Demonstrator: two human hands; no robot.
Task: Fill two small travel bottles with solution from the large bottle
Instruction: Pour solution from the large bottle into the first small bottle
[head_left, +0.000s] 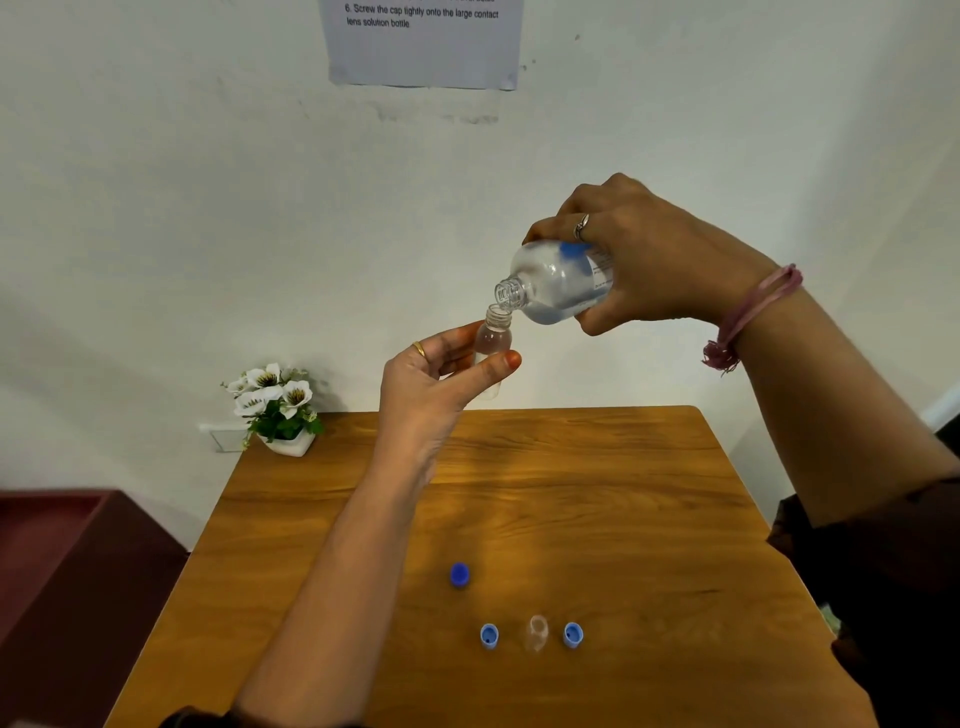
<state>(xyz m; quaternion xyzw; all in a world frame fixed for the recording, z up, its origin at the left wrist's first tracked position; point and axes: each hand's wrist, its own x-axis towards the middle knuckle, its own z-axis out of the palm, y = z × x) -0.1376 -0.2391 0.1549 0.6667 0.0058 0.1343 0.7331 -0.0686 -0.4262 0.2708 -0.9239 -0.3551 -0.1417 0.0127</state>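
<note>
Now: Large Bottle Tipped Over a Small One

Above the grained wooden table, the right hand wraps its fingers round the clear, round-shouldered large bottle, tilted mouth-down to the open neck of one small clear travel bottle, pinched between thumb and fingers of the left hand. Near, a second small bottle stands uncapped between two pale blue caps; a third, darker blue cap lies farther left.

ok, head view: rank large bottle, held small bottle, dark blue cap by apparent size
1. Large bottle
2. Held small bottle, partly hidden by the left hand
3. Dark blue cap
</note>
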